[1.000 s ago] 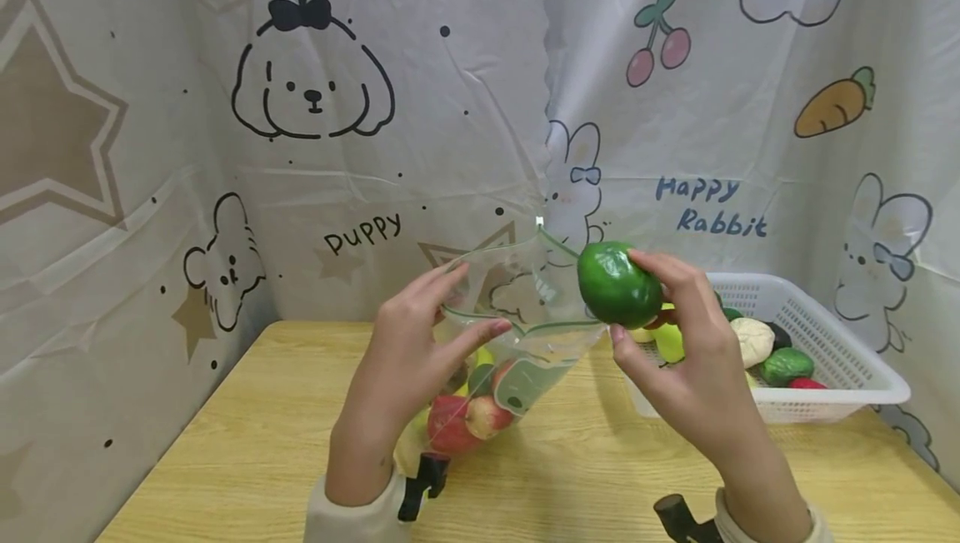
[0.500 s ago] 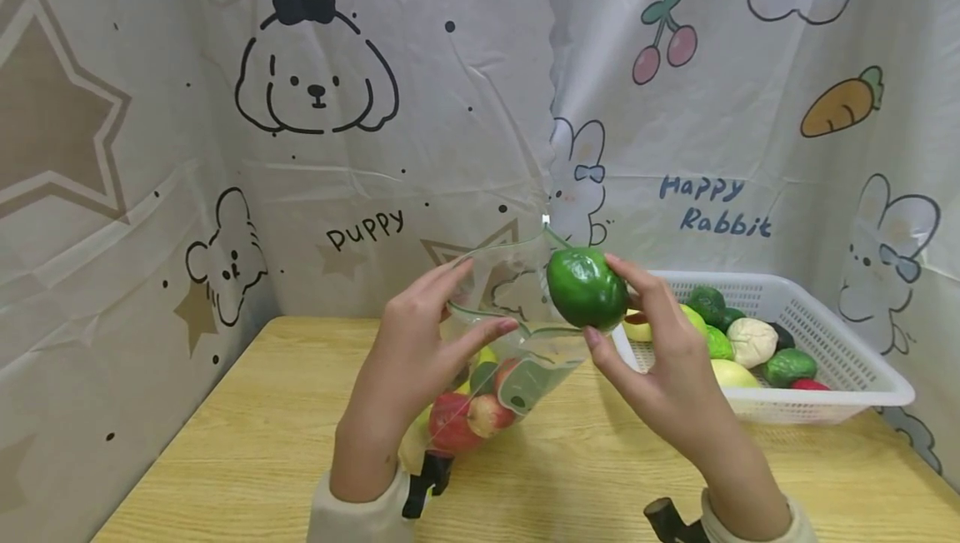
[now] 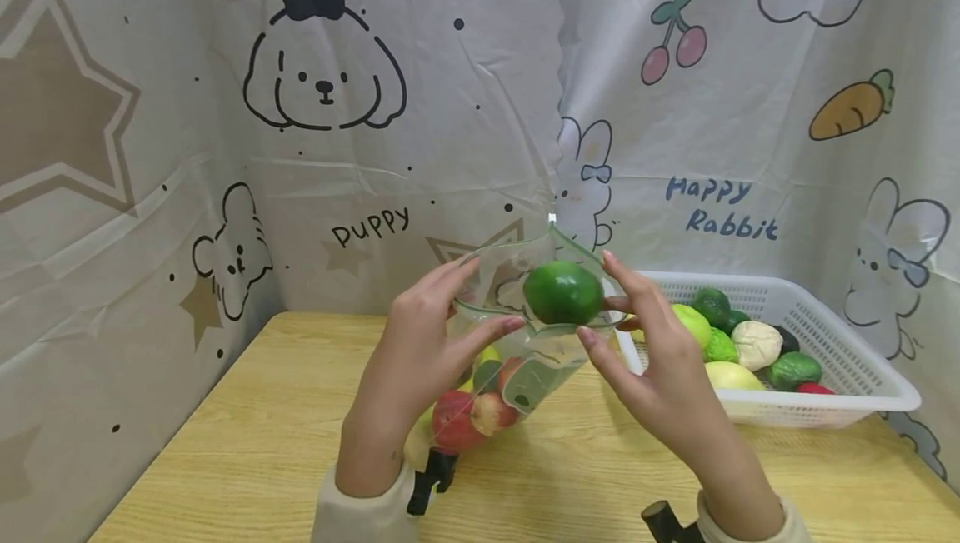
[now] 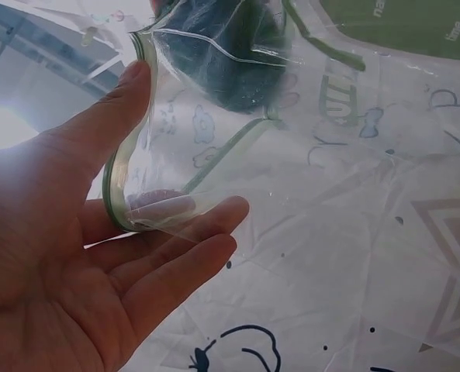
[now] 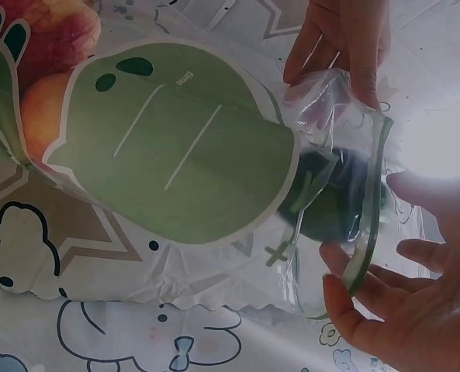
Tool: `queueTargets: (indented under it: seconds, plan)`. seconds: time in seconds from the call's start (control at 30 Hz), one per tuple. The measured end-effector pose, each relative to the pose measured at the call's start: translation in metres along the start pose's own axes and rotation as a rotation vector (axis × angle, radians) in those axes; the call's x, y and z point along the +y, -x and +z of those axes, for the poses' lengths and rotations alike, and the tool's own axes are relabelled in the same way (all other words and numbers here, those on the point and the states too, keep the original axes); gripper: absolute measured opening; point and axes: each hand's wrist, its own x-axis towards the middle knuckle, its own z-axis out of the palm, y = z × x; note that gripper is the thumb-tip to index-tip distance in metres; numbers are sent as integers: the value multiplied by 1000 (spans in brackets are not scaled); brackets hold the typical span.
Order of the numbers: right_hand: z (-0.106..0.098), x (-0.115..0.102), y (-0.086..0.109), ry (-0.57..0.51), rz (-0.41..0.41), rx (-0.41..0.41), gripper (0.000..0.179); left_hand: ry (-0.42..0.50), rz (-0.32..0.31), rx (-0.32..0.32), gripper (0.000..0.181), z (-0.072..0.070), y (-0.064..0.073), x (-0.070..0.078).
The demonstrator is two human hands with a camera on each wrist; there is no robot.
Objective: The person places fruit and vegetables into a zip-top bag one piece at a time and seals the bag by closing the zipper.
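A clear zip bag [image 3: 577,360] with a green-edged mouth stands spread between both hands. My left hand [image 3: 420,343] holds its left rim, the thumb outside, as the left wrist view shows. At the mouth is a glossy oval green fruit [image 3: 562,293], seen through the plastic [image 5: 334,198] in the right wrist view. My right hand [image 3: 660,351] is at the right rim beside that fruit, fingers spread and apart from it. Lower in the bag lie a red fruit [image 3: 453,422], a smaller red-yellow fruit [image 3: 491,414] and others partly hidden by a green print.
A white perforated basket [image 3: 862,389] on the right holds several green vegetables, a pale round one [image 3: 756,343] and a yellow piece [image 3: 731,375]. Beneath everything is a wooden table [image 3: 262,426], with a printed curtain [image 3: 450,143] behind and at the sides.
My right hand has carried the green fruit leftward from beside the bag into its mouth and let go of it. The left hand keeps holding the rim.
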Motion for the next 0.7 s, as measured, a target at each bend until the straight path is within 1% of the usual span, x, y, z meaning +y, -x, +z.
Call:
queueTargets:
  seconds: [0.1, 0.2, 0.47, 0.7]
  plan:
    - [2, -1, 0, -27, -19, -16, 86, 0, -1, -1, 72, 0, 0, 0]
    - [4, -2, 0, -32, -27, -29, 83, -1, -8, -5, 71, 0, 0, 0]
    - [4, -2, 0, -44, -13, -36, 79, -28, -1, 4, 68, -1, -1, 1]
    - [4, -2, 0, -48, 0, -46, 74, -27, -2, 4, 69, -1, -1, 0]
